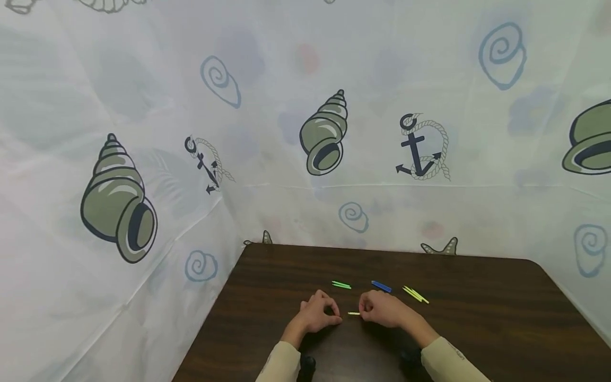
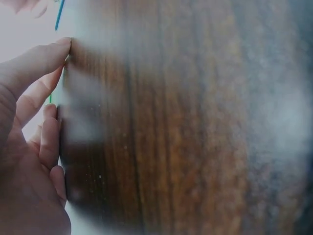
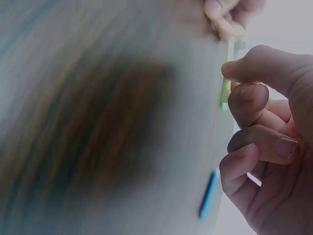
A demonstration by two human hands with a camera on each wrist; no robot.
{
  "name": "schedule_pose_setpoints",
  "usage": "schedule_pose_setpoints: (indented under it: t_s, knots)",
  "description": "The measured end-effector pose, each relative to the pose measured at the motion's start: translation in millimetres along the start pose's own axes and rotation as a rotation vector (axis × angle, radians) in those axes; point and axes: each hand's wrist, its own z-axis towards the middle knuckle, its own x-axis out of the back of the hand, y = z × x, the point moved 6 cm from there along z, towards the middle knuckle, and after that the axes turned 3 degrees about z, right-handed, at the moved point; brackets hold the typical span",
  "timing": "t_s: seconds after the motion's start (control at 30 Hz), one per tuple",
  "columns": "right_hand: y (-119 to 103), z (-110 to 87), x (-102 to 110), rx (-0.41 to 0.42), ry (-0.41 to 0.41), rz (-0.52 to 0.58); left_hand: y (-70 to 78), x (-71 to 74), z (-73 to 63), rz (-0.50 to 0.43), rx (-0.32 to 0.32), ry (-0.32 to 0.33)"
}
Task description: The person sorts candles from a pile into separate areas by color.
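My right hand (image 1: 384, 309) pinches a short pale yellow stick (image 1: 354, 313) between thumb and fingertips, low over the dark wooden table. Its free end points toward my left hand (image 1: 317, 312). In the right wrist view the yellow stick (image 3: 226, 90) shows behind the thumb tip, while the other fingers are curled. My left hand rests at the table surface, thumb and index finger bent toward each other with a gap between their tips. Nothing shows between them in the head view or the left wrist view.
Beyond the hands lie green sticks (image 1: 341, 285), blue sticks (image 1: 381, 286) and yellow sticks (image 1: 416, 294), in separate small groups. The brown table (image 1: 487, 329) meets a white cloth (image 1: 286, 212) printed with shells and anchors at its back and left.
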Motion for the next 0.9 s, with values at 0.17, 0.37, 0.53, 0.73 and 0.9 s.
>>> schedule_pose_setpoints:
  t_s: [0.17, 0.37, 0.53, 0.73, 0.9]
  knots:
    - [17.1, -16.7, 23.3, -0.008, 0.066, 0.047, -6.6, 0.0, 6.5, -0.024, 0.001, -0.012]
    - [41.7, -36.5, 46.2, -0.066, 0.11, 0.158, -7.9, -1.0, 4.5, -0.052, 0.014, -0.058]
    - [60.3, -50.0, 67.9, -0.108, 0.191, 0.162, -1.0, 4.2, 1.4, -0.048, -0.01, -0.046]
    - [80.1, -61.3, 87.5, -0.165, 0.282, 0.15, -4.0, 6.0, 2.5, -0.031, -0.006, -0.026]
    - [100.5, -74.8, 95.4, -0.237, 0.354, 0.148, -2.5, 1.9, 1.2, -0.036, -0.013, -0.041]
